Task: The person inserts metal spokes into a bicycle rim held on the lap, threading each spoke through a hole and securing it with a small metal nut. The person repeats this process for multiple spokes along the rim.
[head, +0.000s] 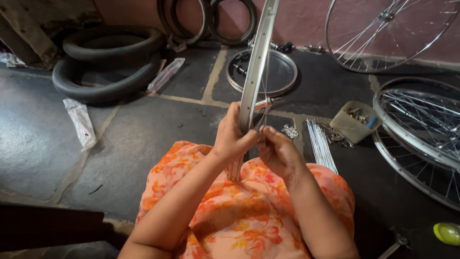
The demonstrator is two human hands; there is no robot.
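Dark stone floor (pixel 143 139) w/ tyres; left hand (pixel 232 134) gripping upright wheel rim (pixel 256 67) — right hand (pixel 278 151) pinching a spoke

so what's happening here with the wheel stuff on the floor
A person seated on the stone floor holds a bare metal bicycle rim upright on their lap. The left hand grips the rim; the right hand pinches at the thin spokes beside it. A bundle of loose spokes and finished wheels lie to the right.
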